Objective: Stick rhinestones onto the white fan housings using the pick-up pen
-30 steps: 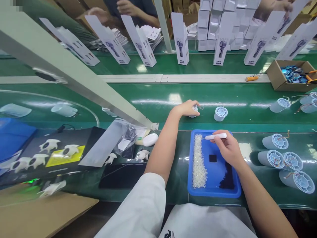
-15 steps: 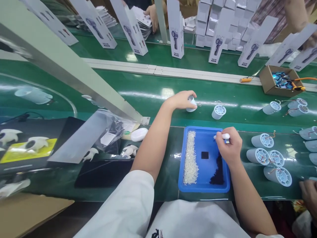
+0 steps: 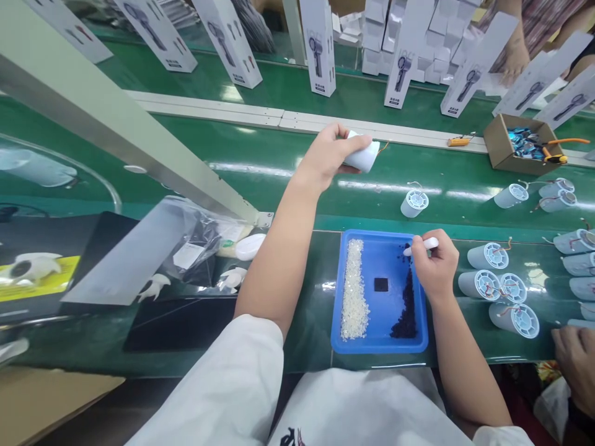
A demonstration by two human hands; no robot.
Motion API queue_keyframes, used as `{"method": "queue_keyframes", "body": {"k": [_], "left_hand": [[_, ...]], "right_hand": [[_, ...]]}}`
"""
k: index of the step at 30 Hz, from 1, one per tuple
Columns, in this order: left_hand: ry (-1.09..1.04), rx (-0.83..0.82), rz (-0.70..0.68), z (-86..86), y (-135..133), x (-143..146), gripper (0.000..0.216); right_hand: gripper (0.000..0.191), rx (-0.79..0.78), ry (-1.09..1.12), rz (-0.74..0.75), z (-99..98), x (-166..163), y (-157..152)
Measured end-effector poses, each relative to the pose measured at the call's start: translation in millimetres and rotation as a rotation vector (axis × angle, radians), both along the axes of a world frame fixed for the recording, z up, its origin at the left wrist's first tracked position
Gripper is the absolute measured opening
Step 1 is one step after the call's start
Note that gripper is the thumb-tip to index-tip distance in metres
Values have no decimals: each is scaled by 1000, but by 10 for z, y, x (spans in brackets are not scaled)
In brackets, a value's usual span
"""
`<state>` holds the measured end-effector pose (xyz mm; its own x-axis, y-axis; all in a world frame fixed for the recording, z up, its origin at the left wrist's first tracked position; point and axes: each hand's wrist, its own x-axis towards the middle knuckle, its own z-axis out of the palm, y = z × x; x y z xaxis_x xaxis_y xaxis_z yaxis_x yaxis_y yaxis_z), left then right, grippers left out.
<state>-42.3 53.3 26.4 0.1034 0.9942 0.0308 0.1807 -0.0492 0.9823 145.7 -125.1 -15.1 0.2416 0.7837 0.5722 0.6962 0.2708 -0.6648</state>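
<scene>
my left hand [image 3: 328, 156] grips a white cylinder [image 3: 364, 158] above the green bench [image 3: 260, 145], my right hand [image 3: 437, 265] a white pen [image 3: 430, 243] at black bits [image 3: 407, 313] in the tray [image 3: 379, 348], likely picking one, next needing a steady tip.

I have the left arm [image 3: 279, 248] stretched past the blue tray [image 3: 379, 348], left hand [image 3: 335, 152] gripping beyond its far left corner; right hand [image 3: 436, 263] pinching over its right rim.
</scene>
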Motion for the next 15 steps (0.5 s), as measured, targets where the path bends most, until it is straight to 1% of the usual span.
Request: {"method": "queue_keyframes", "body": {"k": [2,7,10,12,13,15], "left_hand": [[-34,-12,0,38,-14,2,27],[-130,-35,-38,114,-58,46,27],[-182,-40,-53,156,-83,87,28],[-202,-62,-73,194,-117,121,27],[-212,-76,-85,212,-141,141,26],[-254,-105,-100,239,-200,192,19]], "right_hand": [[24,1,3,4,-5,-7,4],[24,-42,3,96,-1,-32,-3],[23,-3,60,115,32,-27,-43],[21,40,109,194,66,-37,-85],[20,46,109,263,83,-51,-109],[20,-4,41,452,108,-101,-154]]}}
